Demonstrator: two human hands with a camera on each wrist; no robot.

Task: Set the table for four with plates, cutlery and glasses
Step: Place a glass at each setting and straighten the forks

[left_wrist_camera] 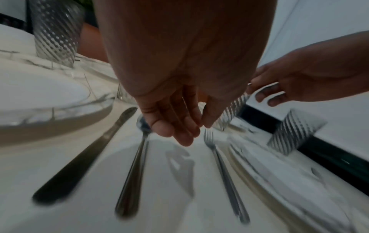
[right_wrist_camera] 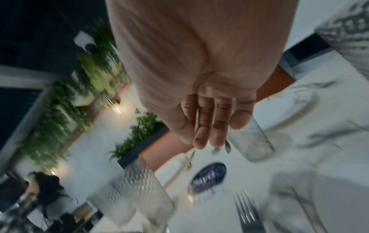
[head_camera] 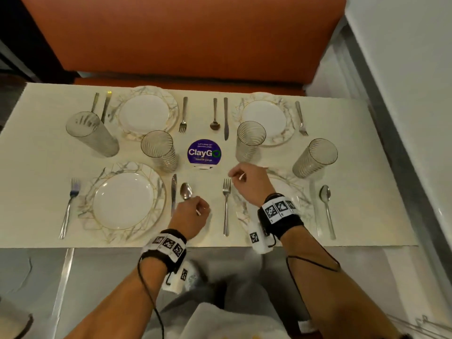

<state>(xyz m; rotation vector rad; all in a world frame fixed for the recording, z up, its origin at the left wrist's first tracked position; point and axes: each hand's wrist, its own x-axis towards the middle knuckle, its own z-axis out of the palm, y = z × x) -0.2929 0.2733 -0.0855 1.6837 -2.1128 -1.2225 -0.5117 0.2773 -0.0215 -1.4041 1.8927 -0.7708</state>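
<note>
- The left hand [head_camera: 190, 216] hovers over the near middle of the cream tabletop [head_camera: 36, 148], fingers loosely extended and pointing down in the left wrist view, holding nothing.
- Just beneath its fingertips lies a steel spoon with an oval bowl [head_camera: 186, 191]; the hand covers the handle from above, and whether skin touches metal cannot be told.
- A steel table knife [head_camera: 174, 192] lies just left of that spoon, beside the near-left round white plate with a grey marbled, gold-lined rim [head_camera: 123, 200]; a steel fork [head_camera: 69, 206] sits on that plate's far side.
- The right hand [head_camera: 248, 183] is raised over the inner edge of the near-right marbled plate [head_camera: 303, 199], fingers relaxed and slightly bent, empty.
- A second steel fork [head_camera: 226, 206] lies between the two hands, nearer the right one, apart from both.
- A ribbed clear drinking glass [head_camera: 249, 140] stands just beyond the right hand; another ribbed glass [head_camera: 160, 150] stands beyond the left hand.
- A round purple "ClayGo" sticker [head_camera: 204, 152] sits between these two glasses.
- Right of the near-right plate lie a knife [head_camera: 314, 206] and a spoon [head_camera: 326, 209], with a third glass [head_camera: 315, 157] above them.
- The far side carries two more marbled plates [head_camera: 144, 111] [head_camera: 264, 117], each flanked by cutlery, and a fourth glass [head_camera: 90, 133] at far left.
</note>
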